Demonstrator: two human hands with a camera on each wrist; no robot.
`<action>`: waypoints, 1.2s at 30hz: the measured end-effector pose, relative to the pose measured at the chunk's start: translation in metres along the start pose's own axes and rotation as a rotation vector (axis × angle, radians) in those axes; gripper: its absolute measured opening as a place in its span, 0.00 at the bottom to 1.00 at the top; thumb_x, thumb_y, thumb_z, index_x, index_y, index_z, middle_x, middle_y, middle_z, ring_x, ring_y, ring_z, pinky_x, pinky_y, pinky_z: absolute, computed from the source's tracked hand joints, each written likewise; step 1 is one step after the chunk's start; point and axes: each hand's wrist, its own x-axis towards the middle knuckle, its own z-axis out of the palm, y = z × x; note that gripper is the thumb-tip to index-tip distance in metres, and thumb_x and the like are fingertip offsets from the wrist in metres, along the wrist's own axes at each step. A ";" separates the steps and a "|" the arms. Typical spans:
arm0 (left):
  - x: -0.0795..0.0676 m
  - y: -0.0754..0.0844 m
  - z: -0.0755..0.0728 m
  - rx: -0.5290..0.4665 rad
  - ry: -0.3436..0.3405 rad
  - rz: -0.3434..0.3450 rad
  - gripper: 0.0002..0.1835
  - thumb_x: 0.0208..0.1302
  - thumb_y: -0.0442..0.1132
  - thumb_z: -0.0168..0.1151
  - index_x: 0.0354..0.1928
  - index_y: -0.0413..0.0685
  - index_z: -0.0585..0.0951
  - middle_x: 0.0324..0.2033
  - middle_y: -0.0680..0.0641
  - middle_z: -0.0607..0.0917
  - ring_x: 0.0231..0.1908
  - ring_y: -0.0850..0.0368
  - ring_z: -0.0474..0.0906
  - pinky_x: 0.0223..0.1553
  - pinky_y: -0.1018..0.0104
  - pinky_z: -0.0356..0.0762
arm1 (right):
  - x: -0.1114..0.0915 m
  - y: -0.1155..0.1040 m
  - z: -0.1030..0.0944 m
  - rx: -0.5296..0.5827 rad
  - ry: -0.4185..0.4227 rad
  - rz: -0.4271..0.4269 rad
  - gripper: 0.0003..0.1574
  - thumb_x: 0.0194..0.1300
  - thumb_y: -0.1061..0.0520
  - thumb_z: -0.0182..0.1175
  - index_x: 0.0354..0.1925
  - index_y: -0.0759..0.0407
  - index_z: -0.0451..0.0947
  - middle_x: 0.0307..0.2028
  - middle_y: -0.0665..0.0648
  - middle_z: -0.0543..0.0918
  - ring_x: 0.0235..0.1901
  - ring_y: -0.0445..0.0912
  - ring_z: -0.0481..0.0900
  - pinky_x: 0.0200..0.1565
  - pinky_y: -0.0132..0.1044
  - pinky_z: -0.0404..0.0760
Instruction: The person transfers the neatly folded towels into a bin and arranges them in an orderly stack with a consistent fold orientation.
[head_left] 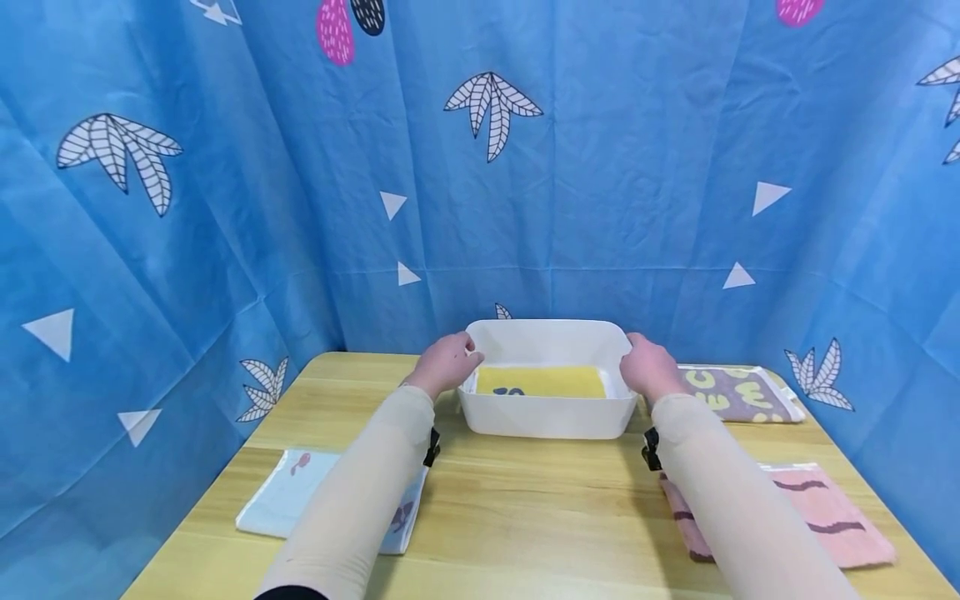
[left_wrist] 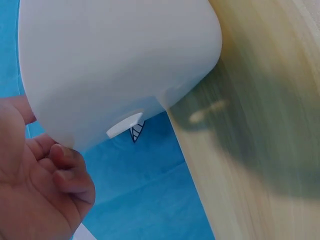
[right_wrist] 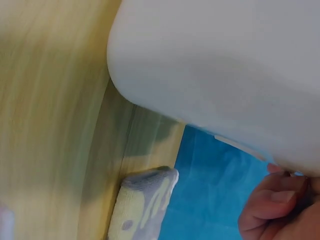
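A white rectangular plastic bin [head_left: 543, 419] stands near the back of the table, with a folded yellow towel [head_left: 555, 381] lying inside. My left hand [head_left: 447, 363] holds the bin's left end at the rim; in the left wrist view the thumb is over the edge and the fingers [left_wrist: 70, 167] curl outside. At the other end, my right hand [head_left: 648, 365] grips the right rim, its curled fingers [right_wrist: 272, 200] below the edge in the right wrist view. Whether the bin's base touches the table, I cannot tell.
A folded white towel [head_left: 300, 487] lies left, partly behind my left sleeve. To the right are a purple-and-yellow towel [head_left: 738, 393] and a pink striped towel [head_left: 832, 517], partly covered by my right sleeve. A blue curtain [head_left: 600, 208] hangs behind the wooden table [head_left: 517, 517].
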 end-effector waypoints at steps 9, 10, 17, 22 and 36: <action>-0.017 -0.006 -0.001 -0.022 0.019 0.060 0.25 0.65 0.57 0.54 0.59 0.53 0.70 0.51 0.49 0.73 0.48 0.54 0.72 0.50 0.53 0.72 | 0.003 0.000 0.003 -0.010 0.034 0.022 0.33 0.67 0.60 0.37 0.70 0.62 0.51 0.63 0.71 0.63 0.59 0.68 0.62 0.57 0.60 0.62; -0.020 -0.007 -0.002 -0.007 0.021 0.067 0.26 0.65 0.58 0.53 0.60 0.54 0.69 0.52 0.49 0.72 0.49 0.54 0.72 0.51 0.52 0.72 | 0.003 0.000 0.003 -0.009 0.036 0.022 0.33 0.67 0.60 0.37 0.70 0.61 0.51 0.63 0.70 0.63 0.60 0.68 0.62 0.57 0.60 0.62; -0.041 -0.017 -0.013 0.156 0.046 0.146 0.33 0.64 0.62 0.49 0.66 0.55 0.64 0.60 0.48 0.69 0.59 0.50 0.66 0.56 0.49 0.67 | 0.004 -0.001 0.005 0.002 0.056 0.024 0.34 0.64 0.62 0.36 0.69 0.61 0.54 0.64 0.69 0.64 0.60 0.67 0.61 0.57 0.59 0.62; -0.053 -0.026 -0.017 0.238 0.055 0.162 0.35 0.63 0.65 0.48 0.67 0.55 0.64 0.62 0.46 0.68 0.61 0.47 0.63 0.57 0.47 0.64 | 0.006 -0.001 0.006 -0.008 0.067 0.031 0.34 0.64 0.62 0.37 0.69 0.61 0.56 0.63 0.69 0.65 0.60 0.66 0.63 0.57 0.59 0.63; -0.140 -0.083 -0.017 0.394 0.052 0.221 0.43 0.56 0.75 0.44 0.68 0.58 0.64 0.64 0.41 0.66 0.61 0.37 0.61 0.53 0.33 0.59 | 0.002 -0.004 0.005 -0.016 0.058 0.042 0.35 0.63 0.64 0.36 0.69 0.63 0.54 0.64 0.69 0.64 0.60 0.65 0.63 0.57 0.58 0.64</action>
